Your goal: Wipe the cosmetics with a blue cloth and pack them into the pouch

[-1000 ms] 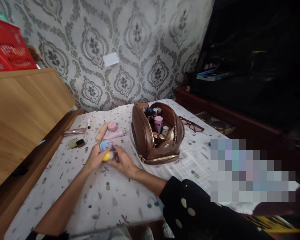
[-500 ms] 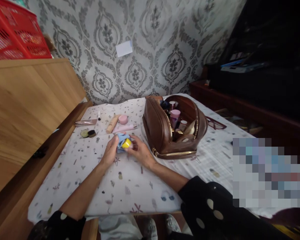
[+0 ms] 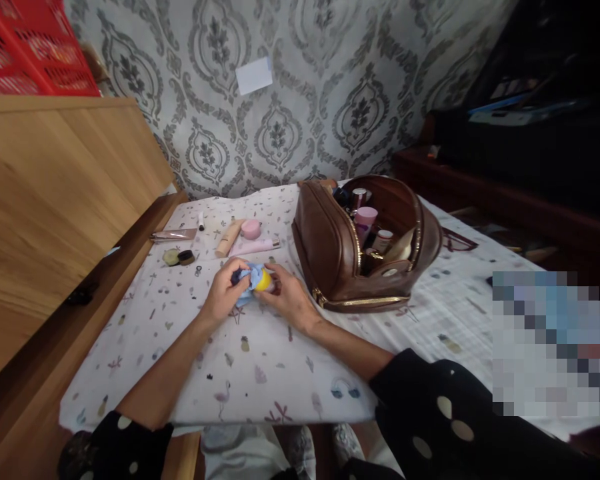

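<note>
My left hand [image 3: 223, 295] is closed on a light blue cloth [image 3: 251, 279], pressed against a small yellow-capped container [image 3: 264, 281]. My right hand [image 3: 289, 299] grips that container from the right side. Both hands rest low over the patterned tablecloth [image 3: 260, 363], just left of an open brown leather cosmetics bag [image 3: 347, 250] with several bottles and jars standing inside it.
Beyond my hands lie a pink jar [image 3: 251, 229], a beige tube [image 3: 229, 238], a pink tube [image 3: 257, 247], a rose-gold tube [image 3: 173, 234] and two small round pots [image 3: 179, 257]. Glasses [image 3: 457, 240] lie right of the bag. A wooden cabinet [image 3: 50, 200] stands at left, a red crate [image 3: 25, 47] on top.
My head has moved, shifting the scene right and down in view. My hands stay together on the cloth and container, turning them slightly; the yellow cap now shows more to the right.
</note>
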Motion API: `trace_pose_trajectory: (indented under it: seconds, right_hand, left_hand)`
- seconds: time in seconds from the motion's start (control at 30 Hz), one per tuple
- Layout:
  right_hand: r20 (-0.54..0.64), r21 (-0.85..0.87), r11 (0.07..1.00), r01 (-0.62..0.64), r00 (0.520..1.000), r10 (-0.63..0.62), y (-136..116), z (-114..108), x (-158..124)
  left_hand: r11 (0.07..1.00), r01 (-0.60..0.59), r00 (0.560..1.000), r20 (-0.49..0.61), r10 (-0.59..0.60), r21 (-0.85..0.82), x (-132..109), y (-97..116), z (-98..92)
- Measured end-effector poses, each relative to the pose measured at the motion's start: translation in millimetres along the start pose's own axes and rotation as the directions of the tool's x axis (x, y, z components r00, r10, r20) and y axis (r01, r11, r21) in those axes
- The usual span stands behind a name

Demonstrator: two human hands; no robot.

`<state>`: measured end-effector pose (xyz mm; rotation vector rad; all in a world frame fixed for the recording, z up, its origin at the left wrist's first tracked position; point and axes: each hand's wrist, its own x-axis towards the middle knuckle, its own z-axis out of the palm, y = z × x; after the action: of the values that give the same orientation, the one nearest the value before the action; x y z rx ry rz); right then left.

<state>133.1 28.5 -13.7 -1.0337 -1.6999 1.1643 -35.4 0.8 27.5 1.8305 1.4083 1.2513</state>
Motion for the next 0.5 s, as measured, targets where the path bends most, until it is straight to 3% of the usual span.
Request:
trace_pose_trajectory:
  seconds: [0.2,0.37,0.43,0.5]
  right_hand:
    - [-0.001,-0.059,0.998,0.029,1.000,-0.029,-9,-3,-5]
    - [-0.052,-0.038,0.999,0.023,0.998,-0.025,-7,-9,3]
    - [-0.057,-0.031,0.999,0.021,0.998,-0.023,-7,-11,5]
    - [-0.040,-0.082,0.995,0.054,0.998,-0.057,-7,-13,4]
  left_hand:
    - [0.977,0.160,0.980,-0.093,-0.174,-0.145,-3,-5,2.6]
    - [0.919,0.161,0.957,-0.171,-0.234,-0.360,-2,-9,6.6]
    - [0.908,0.131,0.970,-0.137,-0.200,-0.399,-3,-5,5.7]
    - [0.927,0.108,0.992,-0.027,-0.126,-0.360,-4,0,3.6]
